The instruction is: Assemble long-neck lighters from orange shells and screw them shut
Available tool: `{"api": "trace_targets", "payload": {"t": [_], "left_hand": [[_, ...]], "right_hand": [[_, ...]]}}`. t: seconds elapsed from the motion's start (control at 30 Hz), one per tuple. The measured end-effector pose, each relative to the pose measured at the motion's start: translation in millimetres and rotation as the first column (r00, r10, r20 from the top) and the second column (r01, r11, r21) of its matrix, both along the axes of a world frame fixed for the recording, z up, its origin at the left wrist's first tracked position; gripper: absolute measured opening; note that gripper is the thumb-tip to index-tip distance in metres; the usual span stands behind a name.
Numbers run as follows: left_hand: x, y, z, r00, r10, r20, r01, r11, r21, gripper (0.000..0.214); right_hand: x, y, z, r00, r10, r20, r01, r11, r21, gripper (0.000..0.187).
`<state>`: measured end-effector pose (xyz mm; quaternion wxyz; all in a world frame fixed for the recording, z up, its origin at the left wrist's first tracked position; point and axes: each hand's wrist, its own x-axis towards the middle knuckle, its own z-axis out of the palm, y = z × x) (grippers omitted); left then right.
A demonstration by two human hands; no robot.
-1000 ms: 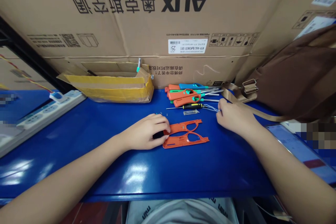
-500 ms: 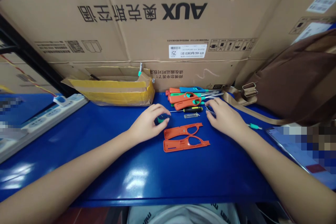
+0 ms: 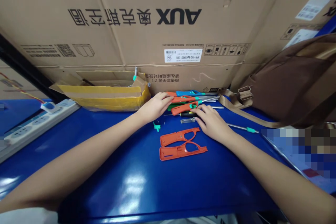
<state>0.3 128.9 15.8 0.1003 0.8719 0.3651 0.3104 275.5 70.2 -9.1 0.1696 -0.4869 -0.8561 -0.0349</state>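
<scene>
My left hand (image 3: 156, 106) reaches to the pile and closes its fingertips on the handle end of an orange long-neck lighter (image 3: 185, 99). My right hand (image 3: 214, 123) has its thumb and fingers around the end of a black-and-yellow screwdriver (image 3: 185, 114), partly hidden by them. Under its thumb side lies a small clear tube (image 3: 187, 120). A second orange lighter (image 3: 181, 108) and a blue one (image 3: 190, 93) are in the pile. Two opened orange casing halves (image 3: 174, 138) lie nearer me. A small green trigger part (image 3: 156, 126) lies below my left wrist.
A taped yellow cardboard box (image 3: 105, 97) stands at back left, before a large carton wall (image 3: 131, 42). At left is a white power strip (image 3: 39, 120). A metal rod with a green collar (image 3: 252, 130), a brown bag (image 3: 286, 80) and its strap (image 3: 252, 120) lie at right.
My left hand has let go of the green trigger part and moved up to the lighter pile. My right hand has moved left onto the screwdriver's end. The view has shifted slightly.
</scene>
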Motion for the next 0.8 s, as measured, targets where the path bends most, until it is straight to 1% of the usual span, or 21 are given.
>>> {"api": "trace_targets", "payload": {"t": [0.1, 0.2, 0.3, 0.4, 0.47, 0.57, 0.63, 0.7, 0.8], "left_hand": [[-2.2, -0.4, 2.6, 0.979, 0.103, 0.178, -0.085, 0.991, -0.105, 0.028], [-2.8, -1.8, 3.8, 0.916, 0.216, 0.339, -0.120, 0.951, -0.284, 0.033], [-1.8, -6.1, 3.9, 0.831, 0.304, 0.466, -0.064, 0.884, -0.463, 0.039], [-0.2, -15.9, 5.3, 0.738, 0.385, 0.554, 0.014, 0.813, -0.583, 0.041], [1.1, -25.7, 7.6, 0.692, 0.419, 0.588, 0.063, 0.776, -0.628, 0.040], [3.8, -43.1, 12.7, 0.649, 0.447, 0.616, 0.136, 0.728, -0.672, 0.035], [6.0, -54.5, 16.5, 0.611, 0.470, 0.637, 0.212, 0.678, -0.704, 0.030], [8.2, -63.9, 19.6, 0.597, 0.473, 0.648, 0.244, 0.663, -0.708, 0.028], [11.8, -73.0, 22.3, 0.599, 0.468, 0.650, 0.252, 0.660, -0.708, 0.026]], "right_hand": [[0.5, 1.3, -1.7, 1.000, 0.006, -0.023, -0.007, 1.000, -0.011, 0.035], [0.3, 1.7, -3.3, 0.999, 0.008, -0.051, -0.010, 1.000, -0.024, 0.035], [-0.2, 0.8, -2.9, 0.998, -0.004, -0.061, 0.001, 0.999, -0.038, 0.035], [-0.5, -0.7, -1.2, 0.998, -0.016, -0.055, 0.014, 0.999, -0.049, 0.035], [-0.4, -1.3, -0.5, 0.999, -0.012, -0.052, 0.009, 0.998, -0.055, 0.034], [0.0, -1.5, -1.0, 0.998, 0.009, -0.055, -0.012, 0.999, -0.049, 0.032], [0.5, -1.2, -2.0, 0.998, 0.023, -0.063, -0.025, 0.999, -0.037, 0.031], [1.0, -0.7, -3.1, 0.997, 0.031, -0.066, -0.033, 0.999, -0.027, 0.030], [1.9, 0.1, -4.3, 0.997, 0.034, -0.063, -0.035, 0.999, -0.022, 0.029]]}}
